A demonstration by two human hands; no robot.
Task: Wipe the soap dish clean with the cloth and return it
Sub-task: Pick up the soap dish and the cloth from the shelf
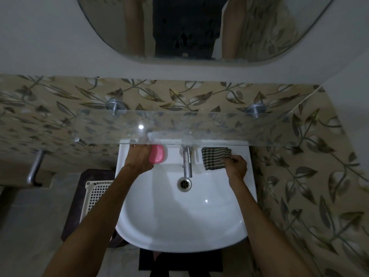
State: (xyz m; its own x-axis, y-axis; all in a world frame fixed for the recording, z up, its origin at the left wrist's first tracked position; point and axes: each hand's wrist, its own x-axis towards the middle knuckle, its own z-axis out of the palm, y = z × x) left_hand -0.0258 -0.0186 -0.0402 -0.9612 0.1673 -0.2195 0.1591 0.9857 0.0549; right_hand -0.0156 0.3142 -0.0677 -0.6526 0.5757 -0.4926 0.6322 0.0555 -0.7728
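Pink oval soap dish: I see it on the white ceramic sink's far-left ledge, my left hand curled around its left edge. Black-and-white checked cloth: far-right ledge, right hand pinching its near corner. Chrome tap between them.

A white sink is seen, shiny and smooth like glazed pottery. At its twelve o'clock edge a dull grey metal tap is fixed. A checked woven cloth looks soft and matt. The pink soap looks smooth. Above, a clear glass shelf is held by metal pegs.
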